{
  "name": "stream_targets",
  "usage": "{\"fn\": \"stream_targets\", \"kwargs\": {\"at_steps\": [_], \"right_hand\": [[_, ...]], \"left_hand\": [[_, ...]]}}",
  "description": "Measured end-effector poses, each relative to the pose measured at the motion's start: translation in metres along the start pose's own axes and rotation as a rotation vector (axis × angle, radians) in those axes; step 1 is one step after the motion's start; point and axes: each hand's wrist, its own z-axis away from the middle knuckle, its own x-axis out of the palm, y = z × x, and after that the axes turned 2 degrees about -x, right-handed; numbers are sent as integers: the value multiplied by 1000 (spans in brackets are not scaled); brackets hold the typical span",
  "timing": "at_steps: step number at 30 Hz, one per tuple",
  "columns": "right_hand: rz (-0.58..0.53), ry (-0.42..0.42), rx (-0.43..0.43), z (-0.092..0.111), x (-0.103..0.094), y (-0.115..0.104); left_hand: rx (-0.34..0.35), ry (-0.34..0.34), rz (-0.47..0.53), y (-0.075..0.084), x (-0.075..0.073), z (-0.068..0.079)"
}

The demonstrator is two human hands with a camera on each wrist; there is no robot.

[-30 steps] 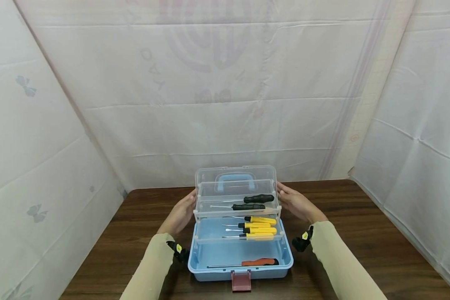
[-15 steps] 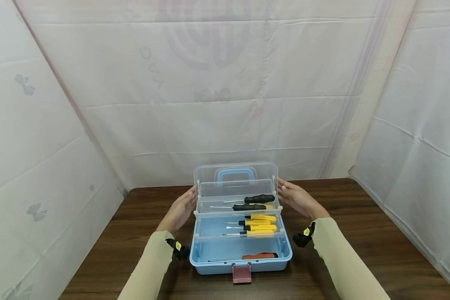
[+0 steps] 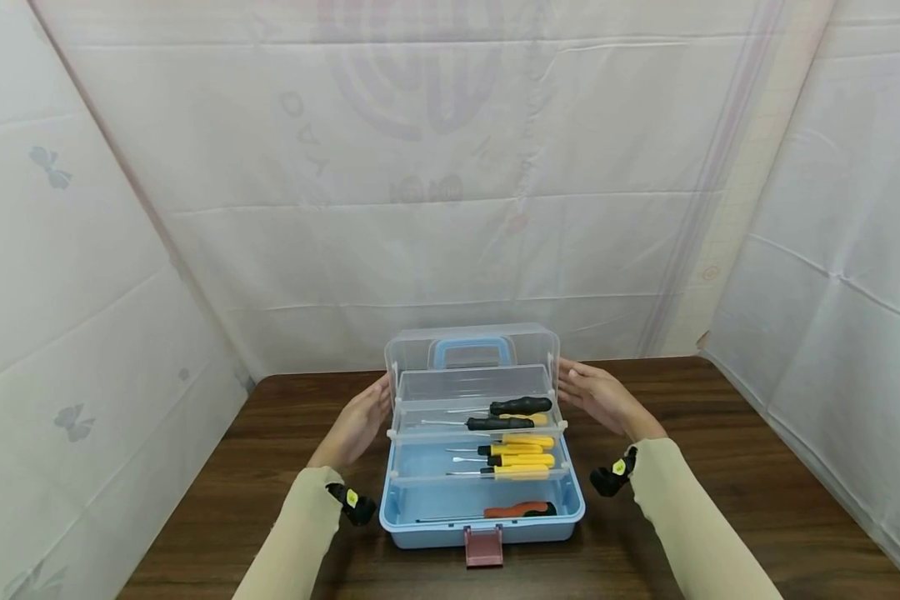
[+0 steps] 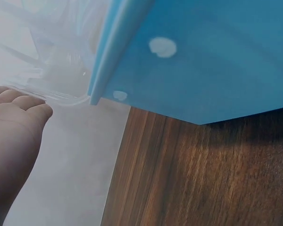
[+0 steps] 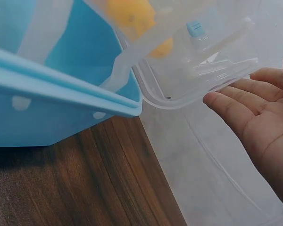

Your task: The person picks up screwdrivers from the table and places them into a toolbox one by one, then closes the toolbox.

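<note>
A blue toolbox [image 3: 411,537] with a clear lid [image 3: 540,354] stands raised at its back. Clear trays hold black-handled screwdrivers [image 3: 521,406] and several yellow-handled screwdrivers [image 3: 521,461]. An orange-and-black screwdriver [image 3: 520,510] lies in the base. At the lid's left side is my left hand [image 3: 360,427], fingers extended along its edge; the left wrist view shows the fingertips at the clear rim. My right hand [image 3: 603,402] lies along the lid's right side, and in the right wrist view its nearly straight fingers [image 5: 228,108] meet the lid's rim. Some fingertips are hidden behind the lid.
The toolbox sits on a dark wooden table [image 3: 720,467]. White sheeting [image 3: 607,167] hangs behind the table and on both sides. A pinkish latch [image 3: 483,547] hangs from the box front. A blue carrying handle [image 3: 471,350] is on the lid.
The lid has tilted a little forward, its handle showing higher and clearer, and the trays have shifted slightly. The toolbox's front has moved slightly away from me. Both hands stay at the lid's sides.
</note>
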Motion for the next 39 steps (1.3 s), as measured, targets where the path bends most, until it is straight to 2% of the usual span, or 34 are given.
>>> {"fn": "stream_targets", "kwargs": {"at_steps": [9, 24, 35, 39], "right_hand": [[-44, 25, -9, 3, 0, 4], [-5, 78, 50, -2, 5, 7], [8, 84, 69, -1, 8, 5], [10, 83, 67, -2, 8, 5]], "left_hand": [[-11, 21, -18, -2, -1, 5], [8, -5, -7, -2, -1, 7], [-14, -8, 47, 1, -1, 7], [-36, 5, 32, 1, -2, 4]]}}
